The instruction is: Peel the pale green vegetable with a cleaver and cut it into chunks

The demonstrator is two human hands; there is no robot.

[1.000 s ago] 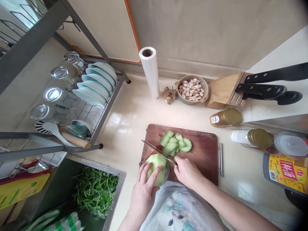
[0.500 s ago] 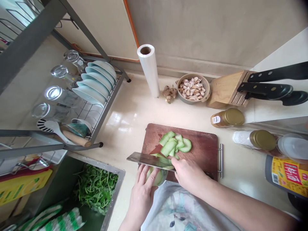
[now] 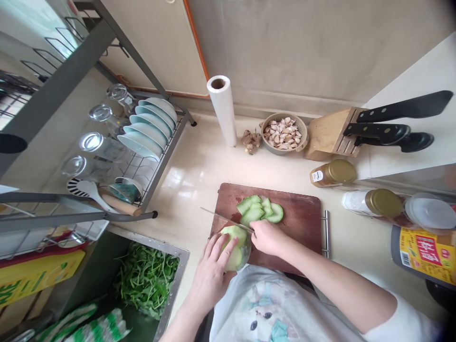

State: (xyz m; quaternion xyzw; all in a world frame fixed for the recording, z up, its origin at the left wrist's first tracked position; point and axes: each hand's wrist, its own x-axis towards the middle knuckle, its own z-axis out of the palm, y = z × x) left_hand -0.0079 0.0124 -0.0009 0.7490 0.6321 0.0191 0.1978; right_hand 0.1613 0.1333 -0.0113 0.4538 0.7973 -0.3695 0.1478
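My left hand (image 3: 215,266) curls its fingers over a round pale-green gourd (image 3: 239,254), partly peeled, at the front left of the brown cutting board (image 3: 295,242). Its exact kind is hard to tell. In my right hand (image 3: 268,237) is the handle of a cleaver (image 3: 226,219), gripped in a fist. The blade appears nearly edge-on, along the gourd's far side, pointing left. Whether it touches the gourd I cannot tell. Several green-edged cut pieces (image 3: 261,209) lie piled on the board beyond the blade.
Behind the board stand a white plastic-film roll (image 3: 223,111), ginger (image 3: 251,140), a bowl of garlic cloves (image 3: 302,124) and a knife block (image 3: 329,130). Jars (image 3: 335,172) line the right. At left are a dish rack (image 3: 156,175) and a sink (image 3: 183,266) holding leafy greens (image 3: 149,280).
The cleaver has turned from showing its broad face to nearly edge-on and moved slightly away from me. More of the gourd's top now shows. The whole view has shifted a little.
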